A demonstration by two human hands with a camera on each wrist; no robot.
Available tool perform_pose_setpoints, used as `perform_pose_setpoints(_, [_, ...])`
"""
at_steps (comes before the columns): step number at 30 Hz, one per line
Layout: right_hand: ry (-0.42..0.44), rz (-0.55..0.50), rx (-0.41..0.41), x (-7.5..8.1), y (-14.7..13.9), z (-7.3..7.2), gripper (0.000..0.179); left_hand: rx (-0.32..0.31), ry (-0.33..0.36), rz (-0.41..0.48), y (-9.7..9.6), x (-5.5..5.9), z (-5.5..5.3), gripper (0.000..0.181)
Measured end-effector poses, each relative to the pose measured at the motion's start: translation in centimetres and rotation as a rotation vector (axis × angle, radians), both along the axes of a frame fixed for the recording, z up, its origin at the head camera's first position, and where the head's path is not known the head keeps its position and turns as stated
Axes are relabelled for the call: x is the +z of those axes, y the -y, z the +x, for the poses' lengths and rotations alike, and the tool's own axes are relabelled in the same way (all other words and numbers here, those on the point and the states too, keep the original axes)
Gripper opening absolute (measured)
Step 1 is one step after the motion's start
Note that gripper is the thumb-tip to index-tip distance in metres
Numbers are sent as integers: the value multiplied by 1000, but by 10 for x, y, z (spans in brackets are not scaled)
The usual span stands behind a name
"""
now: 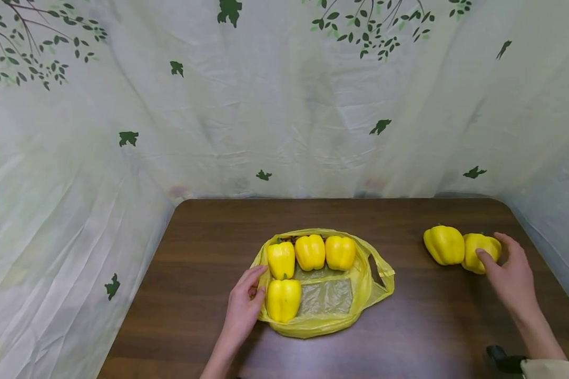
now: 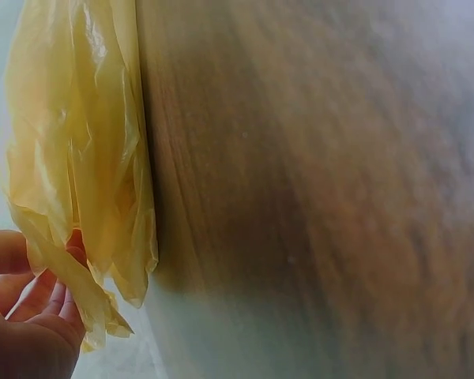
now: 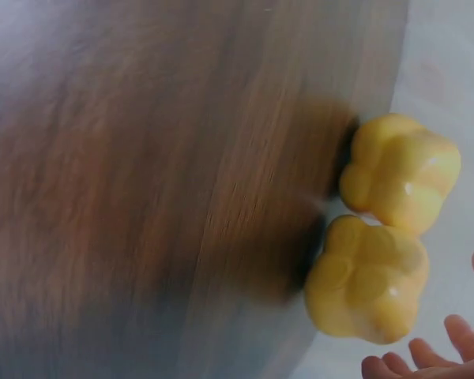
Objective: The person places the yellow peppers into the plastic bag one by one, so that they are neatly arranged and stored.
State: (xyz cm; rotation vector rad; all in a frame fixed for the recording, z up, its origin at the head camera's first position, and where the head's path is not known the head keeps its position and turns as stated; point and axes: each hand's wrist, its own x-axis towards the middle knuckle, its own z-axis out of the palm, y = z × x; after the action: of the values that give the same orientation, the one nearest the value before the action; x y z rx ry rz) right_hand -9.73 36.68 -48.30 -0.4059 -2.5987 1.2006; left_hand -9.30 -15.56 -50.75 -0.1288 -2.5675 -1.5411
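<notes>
A yellow plastic bag (image 1: 322, 330) lies spread on the table with its mouth facing up. Inside it, three yellow bell peppers (image 1: 310, 252) line the back and another bell pepper (image 1: 283, 301) sits at the front left. My left hand (image 1: 242, 302) holds the bag's left edge; in the left wrist view the thumb and fingers are around a crumpled bag handle (image 2: 83, 288). At the right, two more bell peppers (image 1: 443, 245) lie side by side. My right hand (image 1: 516, 276) reaches over the right-hand pepper (image 3: 367, 280), fingers spread and apart from it in the right wrist view.
The dark wooden table (image 1: 208, 231) has rounded back corners. A pale cloth backdrop (image 1: 284, 105) with printed leaves hangs behind and at both sides. The bag's other handle (image 1: 384, 271) lies out to the right. A black strap piece (image 1: 502, 359) shows by the right wrist.
</notes>
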Motion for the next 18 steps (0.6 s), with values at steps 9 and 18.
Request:
perform_pose_setpoints(9, [16, -72, -53, -7, -8, -7, 68, 13, 20, 11, 0, 1, 0, 44])
perform_pose_setpoints(18, [110, -71, 19, -15, -19, -14, 81, 15, 14, 3, 1, 0, 1, 45])
